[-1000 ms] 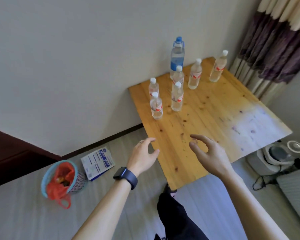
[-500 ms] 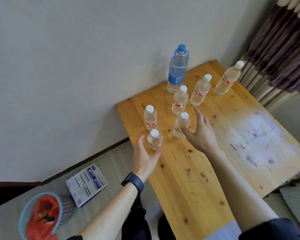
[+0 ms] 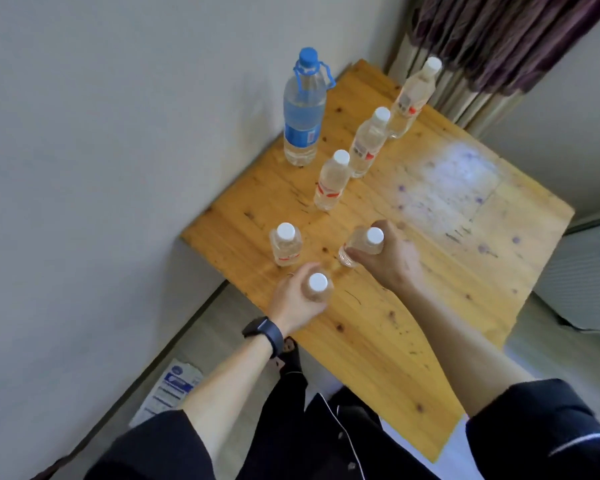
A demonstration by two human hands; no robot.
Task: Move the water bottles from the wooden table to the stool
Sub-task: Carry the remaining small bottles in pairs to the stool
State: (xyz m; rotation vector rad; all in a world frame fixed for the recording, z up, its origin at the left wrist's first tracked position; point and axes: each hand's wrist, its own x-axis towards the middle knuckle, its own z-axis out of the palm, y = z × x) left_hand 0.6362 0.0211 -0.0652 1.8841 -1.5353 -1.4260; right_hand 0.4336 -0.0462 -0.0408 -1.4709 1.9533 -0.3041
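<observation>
Hands (image 3: 291, 304) (image 3: 394, 263) on bottles (image 3: 317, 283) (image 3: 362, 241) near table (image 3: 447, 299) edge.

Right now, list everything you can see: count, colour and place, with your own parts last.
wooden table: one, honey-brown, set against the wall.
large bottle: one, clear with blue cap and label, far side of the table by the wall.
free small bottles: four, clear with white caps, one near the left hand, three in a line toward the curtain.
left-hand bottle: one, clear, white cap, near table edge.
right-hand bottle: one, clear, white cap, mid-table.
curtain: one, purple and beige, far right.
printed packet: one, white and blue, on the floor.
watch: one, black, left wrist.
left hand: grips its bottle.
right hand: grips its bottle.
</observation>
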